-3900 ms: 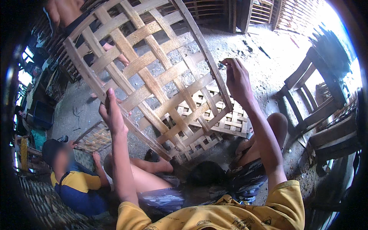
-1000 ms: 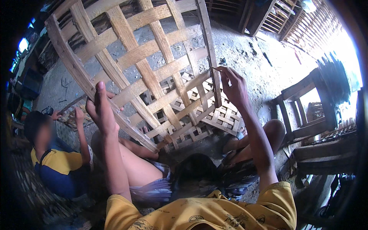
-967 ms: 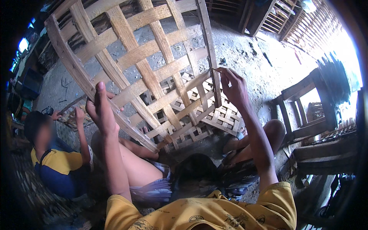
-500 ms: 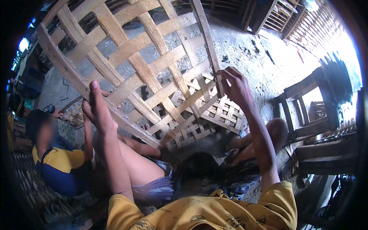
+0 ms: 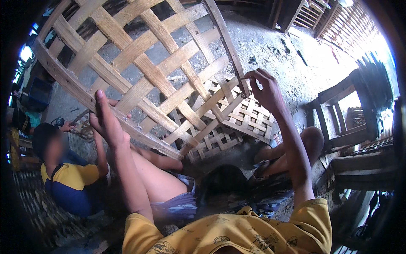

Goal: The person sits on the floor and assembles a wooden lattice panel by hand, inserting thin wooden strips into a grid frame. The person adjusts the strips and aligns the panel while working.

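Observation:
A large woven bamboo panel (image 5: 146,63), framed with wooden strips, stands tilted up in front of me. My left hand (image 5: 109,122) grips its lower left frame strip, thumb on the near side and fingertips showing beyond. At the right frame strip my right hand (image 5: 266,91) is closed in a pinch, thumb and forefinger curled into a loop with their tips against the strip's edge. Whatever those fingertips hold is too small to make out. Below and behind the panel lies a second woven panel (image 5: 250,120) with a tighter weave, partly hidden by the first.
To my left sits a person (image 5: 69,182) in a yellow and blue shirt, a hand on a smaller woven piece (image 5: 82,127). Wooden framework (image 5: 349,135) stands at the right. A slatted wall (image 5: 353,25) rises at the far right. The floor (image 5: 275,51) is rough and littered with scraps.
The panel has shifted slightly left, its right edge dipping a little. My right hand's thumb and forefinger have drawn into a rounder loop at the strip.

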